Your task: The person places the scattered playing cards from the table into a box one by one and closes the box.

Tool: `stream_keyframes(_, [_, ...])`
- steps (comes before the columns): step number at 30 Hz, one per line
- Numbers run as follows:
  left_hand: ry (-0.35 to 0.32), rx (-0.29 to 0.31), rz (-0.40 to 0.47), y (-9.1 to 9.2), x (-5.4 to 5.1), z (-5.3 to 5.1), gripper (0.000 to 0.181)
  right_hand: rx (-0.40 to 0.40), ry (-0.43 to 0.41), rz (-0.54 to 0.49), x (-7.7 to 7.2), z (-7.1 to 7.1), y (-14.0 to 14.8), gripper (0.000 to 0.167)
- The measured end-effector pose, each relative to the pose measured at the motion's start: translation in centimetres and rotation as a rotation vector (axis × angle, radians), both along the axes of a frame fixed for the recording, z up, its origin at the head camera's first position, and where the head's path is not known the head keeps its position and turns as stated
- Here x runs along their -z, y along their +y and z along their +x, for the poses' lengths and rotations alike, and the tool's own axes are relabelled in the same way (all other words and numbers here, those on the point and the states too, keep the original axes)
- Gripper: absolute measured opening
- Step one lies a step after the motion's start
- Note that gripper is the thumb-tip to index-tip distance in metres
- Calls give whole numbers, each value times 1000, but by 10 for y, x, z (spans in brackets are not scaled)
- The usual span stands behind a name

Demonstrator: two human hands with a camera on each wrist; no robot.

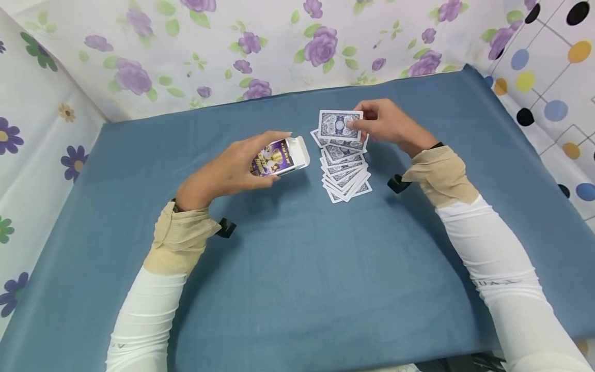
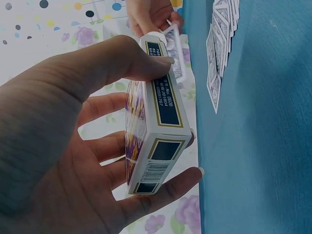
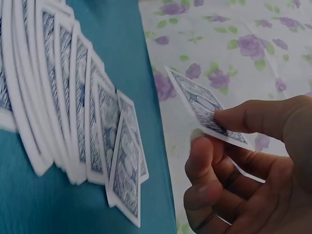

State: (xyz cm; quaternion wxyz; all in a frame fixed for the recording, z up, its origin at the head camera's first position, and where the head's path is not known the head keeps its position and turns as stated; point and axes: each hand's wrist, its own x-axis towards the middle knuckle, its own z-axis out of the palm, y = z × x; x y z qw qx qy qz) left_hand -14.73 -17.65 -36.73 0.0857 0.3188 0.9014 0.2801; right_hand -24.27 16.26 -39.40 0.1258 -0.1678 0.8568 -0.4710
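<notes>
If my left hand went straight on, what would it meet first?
Its playing-card box would probably meet the playing card in your right hand first, though depth is unclear.

dark blue scrollwork, white borders on playing cards [image 1: 344, 170] | purple, gold and white on card box [image 1: 274, 157] | plain blue on tablecloth [image 1: 297, 279] | purple roses, green leaves over white on rear cloth [image 1: 186, 46] | white on 2 sleeves [image 1: 144, 315]
</notes>
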Motion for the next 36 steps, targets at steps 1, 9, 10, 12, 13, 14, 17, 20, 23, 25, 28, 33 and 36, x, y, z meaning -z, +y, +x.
stream_keyframes(1, [-1,0,1,0,0,0,81,-5,1,-8,-1,1,0,23])
stream_keyframes(9, [15,2,5,-1,0,-2,80,-61,-26,-107,-19,12,-7,24])
stream_keyframes(10, [14,3,2,-1,1,-2,80,-66,-26,-108,-21,14,-7,25])
stream_keyframes(12, [8,1,-4,-1,2,-2,80,-79,-21,-102,-23,17,-9,26])
stream_keyframes(13, [2,-2,-6,-1,2,-2,81,-82,-19,-102,-23,18,-9,27])
stream_keyframes(14, [-4,-5,-9,-1,3,-1,81,-86,-18,-104,-24,19,-10,27])
stream_keyframes(17, [-14,-10,-7,-1,3,-1,81,-101,-22,-114,-25,22,-11,26])
stream_keyframes(20, [-9,-10,3,0,3,-2,80,-110,-15,-120,-27,23,-12,26])
stream_keyframes(23, [-5,-9,6,0,3,-2,81,-116,0,-117,-29,25,-13,24])
stream_keyframes(25, [-12,-15,-1,0,3,-1,82,-121,4,-116,-31,27,-14,24])
stream_keyframes(28, [-20,-29,-2,0,3,-1,84,-131,14,-118,-33,30,-14,24])
stream_keyframes(33, [-6,-52,-1,-1,3,-2,81,-149,39,-129,-37,33,-16,24])
stream_keyframes(36, [-3,-53,-9,-1,4,-1,78,-153,34,-138,-35,34,-17,23])
